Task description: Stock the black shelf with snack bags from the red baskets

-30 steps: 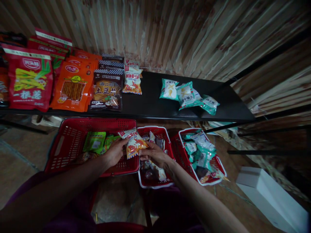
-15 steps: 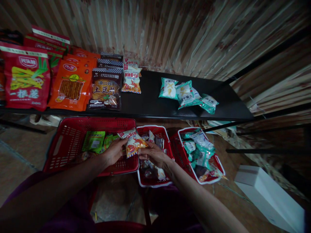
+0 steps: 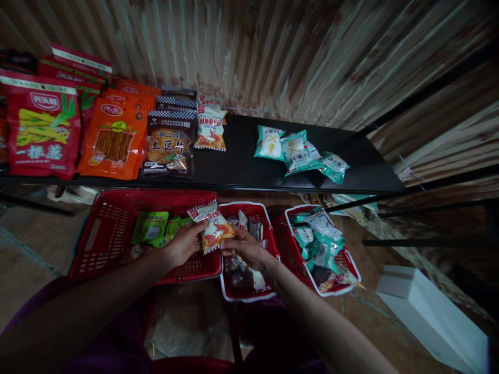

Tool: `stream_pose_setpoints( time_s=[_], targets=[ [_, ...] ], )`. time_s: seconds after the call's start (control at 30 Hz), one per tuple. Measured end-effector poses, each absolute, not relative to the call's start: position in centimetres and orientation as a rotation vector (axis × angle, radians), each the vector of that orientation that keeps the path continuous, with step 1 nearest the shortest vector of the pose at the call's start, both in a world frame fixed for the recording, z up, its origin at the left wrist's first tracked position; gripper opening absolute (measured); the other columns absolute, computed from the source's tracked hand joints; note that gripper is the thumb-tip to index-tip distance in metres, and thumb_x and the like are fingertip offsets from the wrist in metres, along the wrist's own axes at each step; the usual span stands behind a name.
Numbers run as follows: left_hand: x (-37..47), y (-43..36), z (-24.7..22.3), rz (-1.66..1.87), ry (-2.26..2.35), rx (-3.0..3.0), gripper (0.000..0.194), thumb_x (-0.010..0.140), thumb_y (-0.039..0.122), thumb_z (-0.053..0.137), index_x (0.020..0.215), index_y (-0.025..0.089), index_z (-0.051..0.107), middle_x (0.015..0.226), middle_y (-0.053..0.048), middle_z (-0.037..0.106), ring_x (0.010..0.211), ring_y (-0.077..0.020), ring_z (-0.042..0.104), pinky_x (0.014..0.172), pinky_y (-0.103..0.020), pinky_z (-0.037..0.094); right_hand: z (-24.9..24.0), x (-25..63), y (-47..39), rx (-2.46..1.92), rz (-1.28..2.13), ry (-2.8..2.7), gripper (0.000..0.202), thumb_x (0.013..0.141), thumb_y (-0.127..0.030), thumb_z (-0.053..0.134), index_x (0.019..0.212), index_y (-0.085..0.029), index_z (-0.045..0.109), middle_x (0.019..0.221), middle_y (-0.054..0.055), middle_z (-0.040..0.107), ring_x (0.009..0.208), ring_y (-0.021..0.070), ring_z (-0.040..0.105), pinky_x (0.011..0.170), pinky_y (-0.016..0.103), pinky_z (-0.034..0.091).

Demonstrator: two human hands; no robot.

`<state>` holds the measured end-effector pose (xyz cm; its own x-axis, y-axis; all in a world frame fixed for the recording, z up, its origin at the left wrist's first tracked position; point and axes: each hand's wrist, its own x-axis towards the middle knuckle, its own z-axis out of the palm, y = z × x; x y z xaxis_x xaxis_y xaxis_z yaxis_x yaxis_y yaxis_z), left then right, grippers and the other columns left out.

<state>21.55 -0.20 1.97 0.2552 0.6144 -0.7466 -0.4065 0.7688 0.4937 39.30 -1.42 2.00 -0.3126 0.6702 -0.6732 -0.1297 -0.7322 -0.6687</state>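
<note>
Between my two hands is a small white and orange snack bag (image 3: 213, 228) with red print, tilted and held over the rims of two baskets. My left hand (image 3: 186, 243) grips its left edge, thumb on the front. From the right, my right hand (image 3: 245, 246) pinches its lower right corner. Below lies the large red basket (image 3: 91, 223) with green snack packets (image 3: 152, 227) in it. Under my right hand, the middle red basket (image 3: 249, 297) with a white rim holds several small bags. Similar white and orange bags (image 3: 210, 130) stand on the black shelf (image 3: 241, 171).
Brown potato-chip bags (image 3: 169, 143), orange bags (image 3: 111, 135) and red bags (image 3: 42, 124) line the shelf's left part. Several teal bags (image 3: 298, 150) lie toward its right. A third red basket (image 3: 353, 259) holds more teal bags. A white box (image 3: 429, 311) sits on the floor at right.
The snack bag has turned slightly so its front faces up more toward me. Both hands keep their hold in nearly the same place.
</note>
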Motion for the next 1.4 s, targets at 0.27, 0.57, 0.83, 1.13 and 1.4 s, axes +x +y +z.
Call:
stream_pose_setpoints(
  time_s=[0.27,0.57,0.83,1.13,1.4],
  targets=[
    [21.1,-0.5,1.7,0.731,1.201,0.302,0.025,0.071,0.025,0.070,0.091,0.017,0.058,0.088,-0.005,0.067,0.075,-0.0169,0.064,0.068,-0.034,0.054,1.9,39.0,-1.7,-1.464,2.028,-0.861,0.042,0.057,-0.026,0.074,0.093,-0.018,0.055,0.077,-0.002,0.062,0.060,0.0078,0.054,0.058,0.021,0.047],
    [21.4,-0.7,2.1,0.771,1.430,0.424,0.041,0.072,0.018,0.067,0.106,0.021,0.046,0.098,-0.006,0.060,0.086,-0.0174,0.061,0.071,-0.032,0.053,3.2,38.9,-2.1,-1.713,1.501,-1.725,0.028,0.073,-0.024,0.056,0.100,-0.018,0.054,0.078,0.000,0.063,0.064,0.0122,0.055,0.057,0.022,0.041],
    [21.5,-0.6,2.5,0.764,1.252,0.399,0.039,0.069,0.016,0.062,0.107,0.019,0.051,0.103,-0.008,0.063,0.093,-0.0201,0.061,0.079,-0.036,0.050,3.0,38.6,-2.7,-1.683,1.101,-2.185,0.050,0.080,-0.021,0.048,0.130,-0.014,0.041,0.096,0.011,0.067,0.080,0.0217,0.063,0.069,0.029,0.045],
    [22.2,-1.1,3.1,0.765,1.097,0.348,0.036,0.060,0.033,0.076,0.087,0.018,0.055,0.070,0.002,0.064,0.061,-0.0140,0.061,0.057,-0.025,0.048,3.9,38.1,-4.0,-1.350,1.107,-2.409,0.072,0.079,-0.028,0.054,0.141,-0.012,0.021,0.089,0.009,0.067,0.075,0.0199,0.061,0.067,0.029,0.045],
    [21.8,-0.5,4.2,0.725,1.001,0.249,0.043,0.060,0.022,0.075,0.100,0.017,0.058,0.075,-0.001,0.068,0.060,-0.0162,0.064,0.059,-0.029,0.051,4.4,38.6,-3.5,-1.358,1.152,-2.035,0.038,0.090,-0.034,0.040,0.123,-0.019,0.052,0.078,0.004,0.065,0.069,0.0151,0.059,0.066,0.026,0.044]
  ],
)
